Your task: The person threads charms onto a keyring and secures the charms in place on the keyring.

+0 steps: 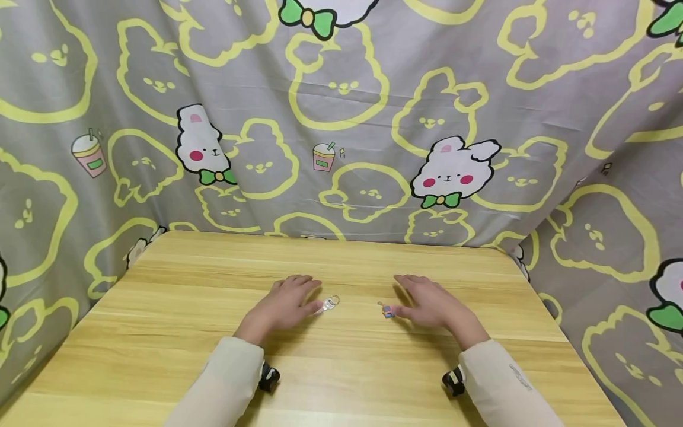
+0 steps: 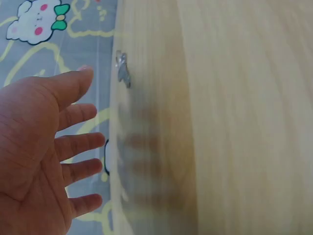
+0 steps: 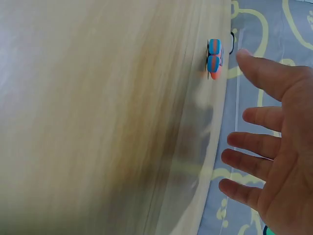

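Observation:
My left hand (image 1: 288,301) hovers over the table with its fingers apart, holding nothing. By its thumb tip lies a small silvery bunch, apparently keys (image 1: 329,303) on a thin ring; the left wrist view shows these keys (image 2: 123,69) beyond the thumb. Across from it, my right hand (image 1: 427,301) is likewise spread and holds nothing. Its thumb overlaps a small blue and orange trinket (image 1: 388,311) with a little loop in the head view. Seen from the right wrist, the trinket (image 3: 214,58) has two blue blocks with orange stripes and lies apart from the thumb.
Both small things rest on a light wooden table (image 1: 341,373). A grey curtain (image 1: 256,77) with yellow outlines and white rabbits hangs along the back edge and both sides. Each wrist carries a black camera (image 1: 269,378) below a pale sleeve (image 1: 224,379).

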Available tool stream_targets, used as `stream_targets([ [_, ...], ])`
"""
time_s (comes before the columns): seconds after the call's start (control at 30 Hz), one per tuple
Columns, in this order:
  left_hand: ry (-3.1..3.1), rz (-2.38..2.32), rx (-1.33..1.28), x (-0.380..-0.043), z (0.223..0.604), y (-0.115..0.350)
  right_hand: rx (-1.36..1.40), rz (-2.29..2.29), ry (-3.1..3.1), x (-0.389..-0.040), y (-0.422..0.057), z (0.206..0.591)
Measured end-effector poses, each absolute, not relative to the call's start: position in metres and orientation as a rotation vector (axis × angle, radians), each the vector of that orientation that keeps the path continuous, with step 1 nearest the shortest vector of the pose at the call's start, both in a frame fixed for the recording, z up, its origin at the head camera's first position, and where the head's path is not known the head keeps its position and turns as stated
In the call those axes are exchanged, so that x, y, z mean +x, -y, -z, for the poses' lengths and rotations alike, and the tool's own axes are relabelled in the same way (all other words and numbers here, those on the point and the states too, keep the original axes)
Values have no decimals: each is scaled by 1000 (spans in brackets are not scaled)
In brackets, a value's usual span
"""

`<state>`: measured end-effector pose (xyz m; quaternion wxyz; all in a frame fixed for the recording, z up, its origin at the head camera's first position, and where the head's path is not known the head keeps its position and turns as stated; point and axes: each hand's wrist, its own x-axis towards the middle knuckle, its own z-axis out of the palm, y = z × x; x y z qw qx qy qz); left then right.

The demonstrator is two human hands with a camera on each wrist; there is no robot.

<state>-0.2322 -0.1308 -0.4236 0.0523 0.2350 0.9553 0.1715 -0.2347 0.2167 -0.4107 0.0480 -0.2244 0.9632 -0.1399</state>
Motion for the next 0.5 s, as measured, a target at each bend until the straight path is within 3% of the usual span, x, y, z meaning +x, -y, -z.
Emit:
stream_targets([
  [0.5, -2845, -555, 732, -249, 421, 105, -790, 423, -2877, -249, -194, 417],
])
